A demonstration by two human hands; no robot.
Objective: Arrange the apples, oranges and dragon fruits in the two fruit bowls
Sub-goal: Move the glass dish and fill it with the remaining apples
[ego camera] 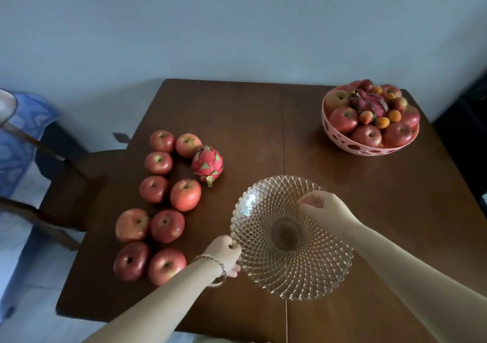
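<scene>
I am holding the glass bowl (291, 237) with both hands over the near middle of the table (355, 184). My left hand (225, 255) is gripping its near-left rim, fingers curled around the scalloped edge, a braided bracelet (218, 266) sitting on that wrist. My right hand (320, 206) is pinching the far-right rim, fingers closed on the glass. The bowl is empty, and the dark table is showing through its patterned glass. I cannot tell whether it is resting on the table or lifted just off it.

Loose fruit is lying on the left part of the table, well apart from the pink bowl (369, 147). Nine apples (163, 205) are sitting there in rough pairs running from far to near, most touching or just beside each other; the two nearest ones are lying just beside my left forearm. One dragon fruit (207, 163) is lying at the far end of that group, touching the far-right apple, between the apples and the glass bowl.

The pink bowl with round holes in its wall is standing at the far right corner of the table. It is heaped with red apples around the rim, a dragon fruit on top in the middle, and several small oranges (382, 122) tucked among them.

A chair (73, 184) is standing at the left side of the table.
</scene>
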